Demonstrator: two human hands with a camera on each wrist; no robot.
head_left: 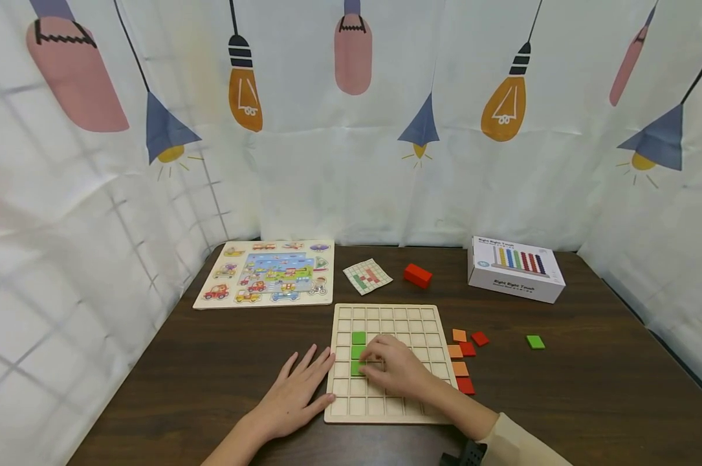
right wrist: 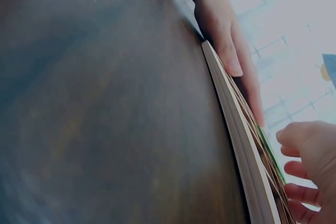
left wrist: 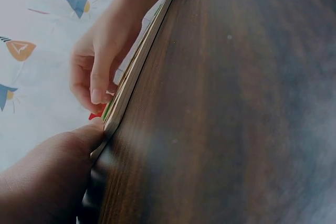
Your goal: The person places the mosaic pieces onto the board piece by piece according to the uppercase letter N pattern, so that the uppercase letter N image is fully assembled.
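Observation:
A square wooden grid board [head_left: 385, 406] lies on the table, with three green tiles [head_left: 359, 338] in a column of cells toward its left side. My right hand [head_left: 400, 369] is over the board, its fingertips right beside the lower green tiles. In the right wrist view its fingers are loosely bent, with a gap under the thumb and nothing pinched. My left hand [head_left: 297, 395] rests flat with fingers spread at the board's left edge; thumb and fingertips meet that edge. The left wrist view shows the left thumb [left wrist: 86, 135] against the board's corner.
Orange tiles [head_left: 459, 369] and red tiles [head_left: 465, 386] lie along the board's right side, a lone green tile [head_left: 535, 342] farther right. Behind are a picture puzzle [head_left: 211, 301], a patterned grid card [head_left: 367, 276], a red block [head_left: 417, 276] and a white box [head_left: 514, 285].

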